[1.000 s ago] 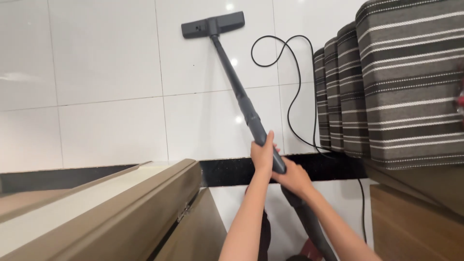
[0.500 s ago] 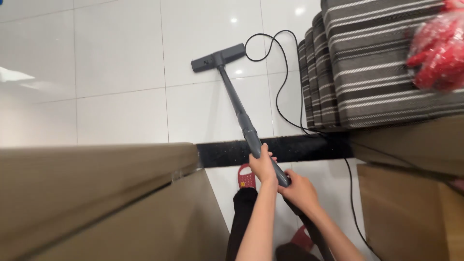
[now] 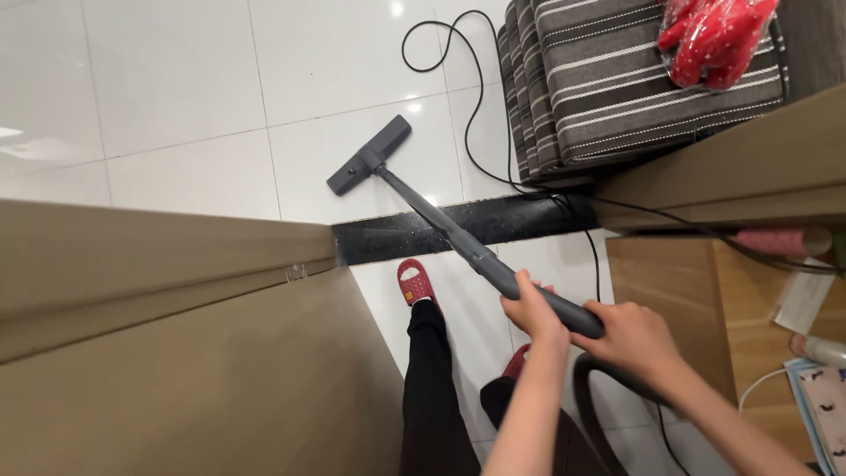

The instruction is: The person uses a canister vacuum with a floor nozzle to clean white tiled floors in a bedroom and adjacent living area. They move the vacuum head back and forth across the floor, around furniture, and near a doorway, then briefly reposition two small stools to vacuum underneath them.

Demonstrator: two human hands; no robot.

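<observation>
While gripped two-handed, vacuum wand [image 3: 493, 264], seemingly.

Open white floor [image 3: 176, 97] lies ahead and to the left of the vacuum head [image 3: 368, 155]. On the right, striped cushions [image 3: 608, 79] and a looping black cord [image 3: 476, 115] crowd the way, with a wooden cabinet [image 3: 679, 300] just beside the right hand [image 3: 630, 339]. A tan door [image 3: 176, 353] walls off the left, leaving a narrow gap where the legs stand.

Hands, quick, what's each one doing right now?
Left hand: closed around the grey vacuum wand, further down the tube.
Right hand: closed on the wand's upper end, where the hose joins.
</observation>
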